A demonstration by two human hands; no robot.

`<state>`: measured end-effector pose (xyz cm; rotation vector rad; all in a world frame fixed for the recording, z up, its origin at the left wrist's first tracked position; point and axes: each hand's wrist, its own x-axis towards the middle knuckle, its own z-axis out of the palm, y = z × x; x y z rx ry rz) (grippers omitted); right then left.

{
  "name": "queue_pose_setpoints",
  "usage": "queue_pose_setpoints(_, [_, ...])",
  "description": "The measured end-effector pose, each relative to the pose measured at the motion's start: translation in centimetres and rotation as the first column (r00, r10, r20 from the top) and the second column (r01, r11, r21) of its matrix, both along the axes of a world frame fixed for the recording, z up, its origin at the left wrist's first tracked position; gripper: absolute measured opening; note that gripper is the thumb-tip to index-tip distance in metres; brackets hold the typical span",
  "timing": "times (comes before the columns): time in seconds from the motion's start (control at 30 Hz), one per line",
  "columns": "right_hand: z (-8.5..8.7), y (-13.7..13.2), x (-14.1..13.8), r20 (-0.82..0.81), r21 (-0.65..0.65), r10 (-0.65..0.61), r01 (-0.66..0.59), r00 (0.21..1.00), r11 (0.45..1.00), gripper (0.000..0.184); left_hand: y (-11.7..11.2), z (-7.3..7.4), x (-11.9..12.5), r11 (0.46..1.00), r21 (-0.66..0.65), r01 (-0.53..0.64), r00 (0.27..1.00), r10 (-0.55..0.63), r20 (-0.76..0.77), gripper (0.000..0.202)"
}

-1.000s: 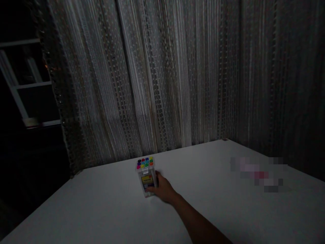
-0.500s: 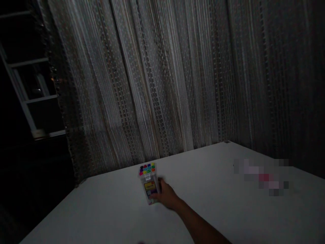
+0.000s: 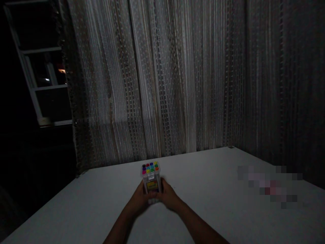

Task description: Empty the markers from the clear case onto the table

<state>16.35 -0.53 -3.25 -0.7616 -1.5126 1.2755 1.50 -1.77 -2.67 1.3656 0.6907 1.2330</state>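
A clear plastic case of markers point(image 3: 151, 177) stands upright near the far middle of the white table, its colourful caps showing in rows on top. A yellow and dark label is on its front. My left hand point(image 3: 140, 200) grips the case from the left side, and my right hand point(image 3: 169, 196) grips it from the right. Both thumbs cross the lower front of the case and cover part of the label. The fingers behind the case are hidden.
The white table point(image 3: 101, 203) reaches back to a hanging striped curtain point(image 3: 165, 84). On the table's right side lies something blurred out by pixels point(image 3: 270, 186), partly reddish. A dark window point(image 3: 52, 88) is at the left.
My left hand has come in from below and closed on the left side of the case. My right hand keeps its hold. The camera view has shifted slightly.
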Motion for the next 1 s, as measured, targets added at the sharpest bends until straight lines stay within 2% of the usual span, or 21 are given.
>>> queue_pose_setpoints(0.1, [0.4, -0.1, -0.3, -0.157, -0.029, 0.085, -0.090, 0.984, 0.995, 0.070, -0.3, 0.9, -0.8, 1.000, 0.018, -0.005, 1.000, 0.005, -0.016, 0.061])
queue_pose_setpoints(0.23, [2.1, -1.2, 0.2, -0.340, -0.125, 0.154, -0.207, 0.928, 0.970, 0.071, -0.5, 2.6, -2.0, 0.990, 0.070, -0.126, 0.988, 0.132, -0.085, 0.066])
queue_pose_setpoints(0.33, [3.2, -1.8, 0.8, -0.408, -0.204, 0.062, -0.158, 0.911, 0.966, 0.063, -0.8, 3.2, -2.5, 0.972, 0.091, -0.217, 0.957, 0.230, -0.174, 0.072])
queue_pose_setpoints(0.4, [3.3, -1.8, 1.0, -0.394, -0.287, -0.074, -0.046, 0.916, 0.957, 0.067, -0.9, 3.1, -2.5, 0.960, 0.118, -0.254, 0.936, 0.275, -0.219, 0.072])
queue_pose_setpoints(0.5, [3.1, -1.4, 1.2, -0.281, -0.374, -0.236, 0.120, 0.930, 0.920, 0.069, -0.9, 2.7, -2.2, 0.956, 0.152, -0.252, 0.912, 0.287, -0.294, 0.071])
queue_pose_setpoints(0.63, [2.9, -1.0, 1.3, -0.166, -0.391, -0.297, 0.214, 0.940, 0.895, 0.051, -0.8, 2.2, -2.5, 0.964, 0.126, -0.232, 0.913, 0.261, -0.315, 0.082])
queue_pose_setpoints(0.73, [2.9, -0.9, 1.4, -0.177, -0.432, -0.312, 0.211, 0.933, 0.877, 0.041, -0.7, 2.2, -3.5, 0.988, 0.031, -0.152, 0.931, 0.154, -0.330, 0.092])
queue_pose_setpoints(0.83, [3.0, -0.7, 1.4, -0.200, -0.477, -0.313, 0.187, 0.928, 0.859, 0.033, -0.6, 2.3, -4.3, 0.993, -0.053, -0.103, 0.941, 0.081, -0.327, 0.084])
queue_pose_setpoints(0.9, [3.1, -0.7, 1.4, -0.218, -0.517, -0.303, 0.153, 0.928, 0.842, 0.032, -0.5, 2.5, -4.4, 0.987, -0.045, -0.152, 0.950, 0.133, -0.282, 0.076])
queue_pose_setpoints(1.0, [3.3, -0.7, 1.5, -0.300, -0.568, -0.243, 0.032, 0.923, 0.822, 0.041, -0.7, 3.3, -3.6, 0.955, 0.033, -0.296, 0.938, 0.297, -0.180, 0.070])
